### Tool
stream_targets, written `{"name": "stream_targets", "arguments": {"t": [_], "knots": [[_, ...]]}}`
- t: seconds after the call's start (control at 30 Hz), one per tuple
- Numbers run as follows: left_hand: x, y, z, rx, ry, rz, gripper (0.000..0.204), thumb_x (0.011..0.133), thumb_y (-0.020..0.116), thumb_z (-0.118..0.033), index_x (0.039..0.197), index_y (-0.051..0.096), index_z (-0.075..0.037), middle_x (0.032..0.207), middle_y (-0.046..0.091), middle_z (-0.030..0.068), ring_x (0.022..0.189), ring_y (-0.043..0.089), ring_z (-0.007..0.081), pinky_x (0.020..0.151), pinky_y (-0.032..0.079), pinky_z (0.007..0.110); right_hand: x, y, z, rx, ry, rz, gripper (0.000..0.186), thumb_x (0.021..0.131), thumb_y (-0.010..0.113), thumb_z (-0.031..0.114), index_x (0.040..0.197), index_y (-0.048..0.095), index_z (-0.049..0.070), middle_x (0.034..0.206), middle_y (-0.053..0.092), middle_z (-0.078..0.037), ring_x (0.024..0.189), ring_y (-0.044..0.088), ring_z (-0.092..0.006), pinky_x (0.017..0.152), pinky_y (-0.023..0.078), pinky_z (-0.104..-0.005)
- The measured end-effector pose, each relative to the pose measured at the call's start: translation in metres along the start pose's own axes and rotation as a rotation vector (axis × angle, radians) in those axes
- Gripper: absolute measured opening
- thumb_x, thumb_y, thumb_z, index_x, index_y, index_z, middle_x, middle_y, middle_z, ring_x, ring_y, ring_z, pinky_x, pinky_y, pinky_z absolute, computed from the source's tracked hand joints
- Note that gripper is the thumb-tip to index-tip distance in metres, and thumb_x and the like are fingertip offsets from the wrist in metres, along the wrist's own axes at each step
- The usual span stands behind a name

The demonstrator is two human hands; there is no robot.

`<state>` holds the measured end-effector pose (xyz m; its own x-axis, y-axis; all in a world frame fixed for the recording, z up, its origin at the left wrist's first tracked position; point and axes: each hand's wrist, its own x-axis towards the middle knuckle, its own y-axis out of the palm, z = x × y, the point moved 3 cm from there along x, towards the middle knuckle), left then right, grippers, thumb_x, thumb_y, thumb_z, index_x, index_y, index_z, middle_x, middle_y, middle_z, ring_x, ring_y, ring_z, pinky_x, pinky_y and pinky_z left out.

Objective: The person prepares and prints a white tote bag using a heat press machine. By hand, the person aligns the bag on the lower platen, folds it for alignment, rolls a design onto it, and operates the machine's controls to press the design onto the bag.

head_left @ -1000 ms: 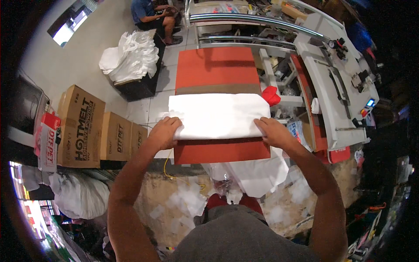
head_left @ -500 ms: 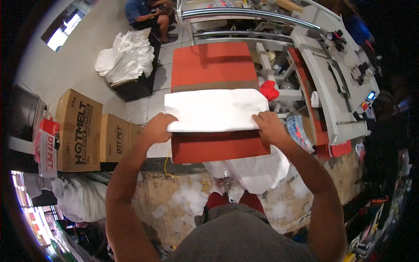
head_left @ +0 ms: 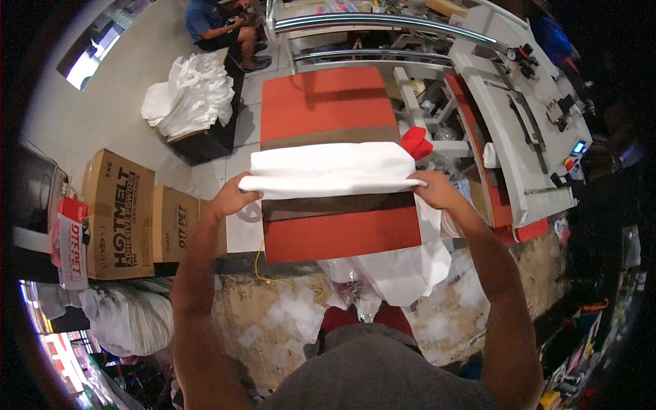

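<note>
A folded white cloth [head_left: 328,162] lies across the red press bed [head_left: 342,236], its near edge lifted into a rolled fold. My left hand [head_left: 234,196] grips the left end of that fold, and my right hand [head_left: 437,190] pinches the right end, thumb and fingers closed on the fabric. A dark brown band of the bed shows just below the fold, with another beyond the cloth. At the cloth's far right corner sits a crumpled red piece of fabric [head_left: 415,142]. More white material [head_left: 403,270] hangs below the bed's near right side.
The white heat press [head_left: 478,116] stands to the right, its chrome bar [head_left: 389,22] running across the back. White cloths [head_left: 195,96] are piled on a black box at left. Cardboard boxes [head_left: 123,212] stand nearer. A seated person [head_left: 219,31] is far left. Scraps litter the floor.
Both hands have raised the cloth's near edge and moved it away from me, folding it over. More of the bed's near part, including a brown band, is now uncovered.
</note>
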<state>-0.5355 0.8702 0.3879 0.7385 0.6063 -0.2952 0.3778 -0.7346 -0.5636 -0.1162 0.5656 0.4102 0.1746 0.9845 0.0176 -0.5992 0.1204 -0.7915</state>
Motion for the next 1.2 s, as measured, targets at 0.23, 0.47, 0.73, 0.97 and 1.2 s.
{"name": "stream_targets", "arguments": {"t": [0.23,0.47,0.73,0.97,1.2], "knots": [[0.026,0.004,0.073,0.108,-0.092,-0.288,0.055,0.091,0.064,-0.034,0.131,0.054,0.003,0.122,0.063,0.0253,0.116,0.061,0.0349,0.100,0.046,0.042,0.020,-0.002,-0.032,0.308,0.309,-0.151,0.025,0.087,0.070,0.020,0.106,0.068,0.005,0.089,0.069,-0.007,0.081,0.065,-0.0171,0.075,0.051,-0.0341],[-0.005,0.056,0.114,0.153,-0.187,-0.167,0.054,0.086,0.067,-0.034,0.128,0.056,0.000,0.118,0.065,0.0243,0.113,0.061,0.0412,0.098,0.047,0.047,0.029,0.002,-0.045,0.322,0.308,-0.042,0.021,0.088,0.067,0.019,0.104,0.067,0.006,0.091,0.069,-0.007,0.085,0.063,-0.0169,0.077,0.050,-0.0338],[-0.043,-0.074,-0.033,0.315,0.373,-0.597,0.089,0.073,0.083,-0.034,0.144,0.039,-0.003,0.146,0.043,0.0190,0.138,0.041,0.0347,0.111,0.037,0.049,0.024,-0.010,-0.007,0.154,0.239,-0.039,0.021,0.088,0.064,0.012,0.108,0.067,0.006,0.091,0.070,-0.010,0.086,0.065,-0.0177,0.078,0.050,-0.0336],[0.005,0.016,-0.084,0.839,0.135,0.173,0.068,0.066,0.082,-0.036,0.126,0.059,-0.012,0.121,0.067,0.0143,0.113,0.063,0.0369,0.106,0.040,0.052,0.019,-0.002,-0.009,0.200,0.161,-0.004,0.020,0.088,0.064,0.011,0.107,0.067,0.004,0.092,0.071,-0.012,0.086,0.066,-0.0207,0.078,0.051,-0.0334],[0.024,-0.004,-0.062,0.467,0.076,0.134,0.055,0.066,0.081,-0.033,0.107,0.066,0.002,0.105,0.069,0.0231,0.100,0.067,0.0350,0.090,0.052,0.041,0.023,-0.003,-0.022,0.235,0.243,-0.001,0.021,0.088,0.067,0.016,0.104,0.069,0.003,0.091,0.071,-0.008,0.081,0.063,-0.0165,0.074,0.050,-0.0321]]}}
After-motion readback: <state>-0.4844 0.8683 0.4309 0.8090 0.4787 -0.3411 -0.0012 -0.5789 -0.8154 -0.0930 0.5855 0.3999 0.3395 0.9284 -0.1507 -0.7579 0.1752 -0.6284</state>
